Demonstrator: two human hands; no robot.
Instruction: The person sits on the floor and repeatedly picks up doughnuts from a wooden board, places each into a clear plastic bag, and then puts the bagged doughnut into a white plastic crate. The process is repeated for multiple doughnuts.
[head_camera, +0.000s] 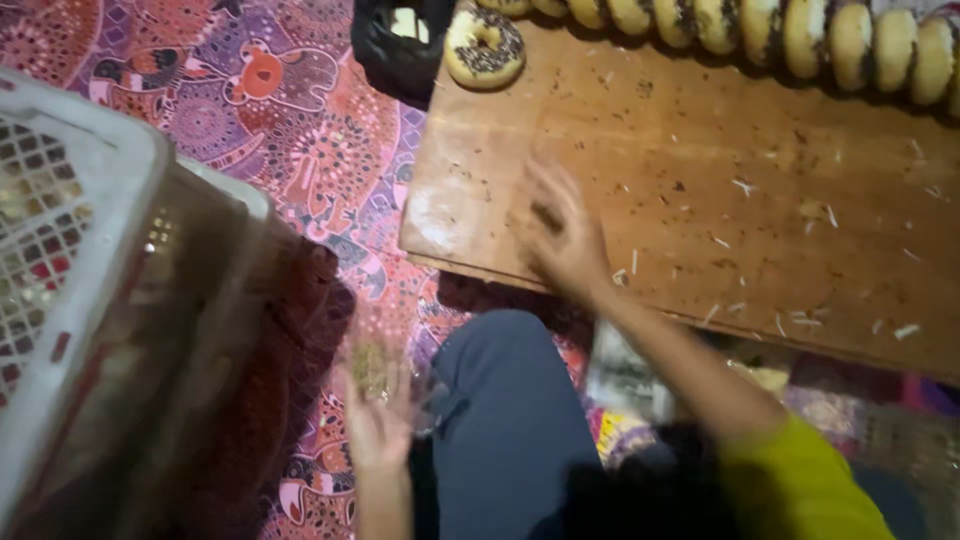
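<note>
1. Crumbs and sprinkles (740, 185) lie scattered over the bare wood of the table (850, 280), right where the work is in hand.
2. Far left, a white plastic basket (70, 210) with a lattice wall stands on the patterned purple cloth (250, 90), apart from both hands.
3. Left hand (375, 420) hovers low over the cloth beside a blue-trousered knee (505, 400), fingers spread; something greenish sits at the fingers, too blurred to name.
4. Right hand (560, 235) lies flat and open on the table near its front edge, holding nothing, blurred by motion.
5. One sprinkled doughnut (484, 45) rests at the table's back left corner, just beside a black bag (400, 45); a row of doughnuts (800, 35) lines the back edge to the right.
6. Risk, as I judge it: a broad sweep of the open hand could push debris off the near edge onto cloth and knee, or knock the lone doughnut off its corner.
</note>
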